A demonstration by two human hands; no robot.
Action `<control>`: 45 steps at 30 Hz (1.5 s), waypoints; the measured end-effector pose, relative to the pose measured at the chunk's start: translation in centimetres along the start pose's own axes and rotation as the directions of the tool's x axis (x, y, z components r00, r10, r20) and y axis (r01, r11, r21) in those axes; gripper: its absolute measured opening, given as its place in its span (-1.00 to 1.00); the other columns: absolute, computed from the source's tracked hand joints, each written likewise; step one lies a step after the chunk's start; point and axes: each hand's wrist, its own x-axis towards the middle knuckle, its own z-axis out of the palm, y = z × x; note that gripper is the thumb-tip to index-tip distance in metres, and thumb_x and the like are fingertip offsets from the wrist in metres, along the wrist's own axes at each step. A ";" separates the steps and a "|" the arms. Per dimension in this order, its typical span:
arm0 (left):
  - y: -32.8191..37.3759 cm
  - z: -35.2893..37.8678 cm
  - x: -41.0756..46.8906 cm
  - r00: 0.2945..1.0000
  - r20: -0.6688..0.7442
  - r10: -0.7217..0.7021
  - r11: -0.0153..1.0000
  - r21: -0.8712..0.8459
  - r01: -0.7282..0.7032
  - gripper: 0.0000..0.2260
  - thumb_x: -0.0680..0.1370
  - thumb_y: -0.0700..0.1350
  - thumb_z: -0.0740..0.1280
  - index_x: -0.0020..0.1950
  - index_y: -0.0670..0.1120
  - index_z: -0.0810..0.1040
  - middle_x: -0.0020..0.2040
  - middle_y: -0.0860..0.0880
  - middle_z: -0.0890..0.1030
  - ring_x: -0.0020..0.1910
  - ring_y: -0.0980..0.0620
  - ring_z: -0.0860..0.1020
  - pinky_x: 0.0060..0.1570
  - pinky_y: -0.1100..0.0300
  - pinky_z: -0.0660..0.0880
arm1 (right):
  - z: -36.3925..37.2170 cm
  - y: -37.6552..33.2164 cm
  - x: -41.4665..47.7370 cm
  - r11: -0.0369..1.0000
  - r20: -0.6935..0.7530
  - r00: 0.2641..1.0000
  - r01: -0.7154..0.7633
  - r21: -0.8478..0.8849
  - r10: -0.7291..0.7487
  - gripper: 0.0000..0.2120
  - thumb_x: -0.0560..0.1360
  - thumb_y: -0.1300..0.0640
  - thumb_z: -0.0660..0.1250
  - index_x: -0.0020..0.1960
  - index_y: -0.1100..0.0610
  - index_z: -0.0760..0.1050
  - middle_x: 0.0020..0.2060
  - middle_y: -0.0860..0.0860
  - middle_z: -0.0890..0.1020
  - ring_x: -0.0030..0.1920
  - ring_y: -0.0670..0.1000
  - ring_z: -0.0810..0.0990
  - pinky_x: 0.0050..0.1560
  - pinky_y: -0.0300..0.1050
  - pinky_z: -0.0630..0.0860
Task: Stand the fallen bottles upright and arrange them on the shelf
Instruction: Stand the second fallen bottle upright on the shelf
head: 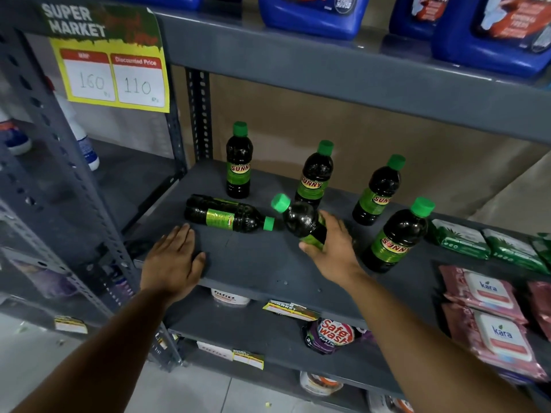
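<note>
Green-capped dark bottle (301, 220) — tilted — in right hand (334, 251).

A single head-worn wide-angle view looks forward and steeply down onto a grey metal shelf (253, 263), close enough that both forearms enter from five and seven o'clock. The upper shelf edge (328, 70) crosses at twelve o'clock, floor tiles (185, 391) show at six (straight lines bow toward the edges). There is no second view to overlap.

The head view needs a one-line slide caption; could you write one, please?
Right hand tilts a green-capped bottle upright on the grey shelf; another bottle lies fallen, left hand resting flat.
</note>
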 end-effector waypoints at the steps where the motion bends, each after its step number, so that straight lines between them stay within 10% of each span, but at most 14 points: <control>1: 0.0 0.0 0.0 1.000 0.001 0.000 1.000 0.003 0.000 -0.42 0.55 0.10 0.02 0.34 -0.31 0.42 0.35 -0.31 0.47 0.33 -0.27 0.43 0.27 -0.16 0.37 | 0.4 -0.3 0.1 0.992 -0.016 1.000 -0.024 0.120 0.027 -0.26 0.37 0.04 0.50 0.45 0.03 0.23 0.32 0.08 0.42 0.34 0.10 0.36 0.38 0.08 0.27; 12: -0.1 0.2 0.1 1.000 -0.003 -0.015 1.000 0.013 0.015 -0.39 0.55 0.13 0.00 0.39 -0.29 0.38 0.40 -0.28 0.41 0.39 -0.23 0.38 0.34 -0.13 0.31 | 1.9 -1.0 -0.9 0.885 -0.033 0.977 -0.175 0.432 0.209 -0.36 0.46 0.07 0.44 0.41 0.11 0.19 0.04 -0.18 0.50 0.05 -0.14 0.52 -0.06 -0.41 0.39; 20: -0.2 0.2 0.1 1.000 0.002 -0.013 1.000 0.010 0.013 -0.39 0.55 0.13 -0.02 0.40 -0.28 0.37 0.41 -0.27 0.40 0.40 -0.23 0.37 0.34 -0.12 0.30 | 2.1 -1.5 -0.5 0.937 -0.274 0.928 -0.166 0.308 0.254 -0.05 0.10 -0.17 0.62 0.34 0.09 0.28 0.21 0.00 0.46 0.25 0.00 0.42 0.21 -0.06 0.43; 24: -0.1 0.3 0.1 1.000 -0.006 -0.016 1.000 0.014 0.016 -0.37 0.55 0.15 -0.04 0.43 -0.27 0.33 0.45 -0.25 0.36 0.43 -0.20 0.33 0.37 -0.10 0.25 | 1.7 -0.9 -0.5 0.897 -0.180 0.935 -0.219 0.385 0.306 -0.18 0.23 0.11 0.57 0.36 0.06 0.21 0.08 -0.01 0.54 0.11 0.04 0.58 0.10 -0.03 0.52; 45: -0.3 0.6 0.4 1.000 0.022 -0.022 0.999 0.045 0.021 -0.33 0.54 0.18 -0.10 0.47 -0.24 0.27 0.49 -0.22 0.30 0.48 -0.16 0.24 0.42 -0.07 0.18 | 2.8 0.0 -0.2 0.931 -0.169 0.936 -0.262 0.253 0.309 -0.38 0.21 -0.02 0.61 0.11 0.12 0.36 0.04 0.08 0.51 0.04 0.06 0.55 -0.02 -0.10 0.48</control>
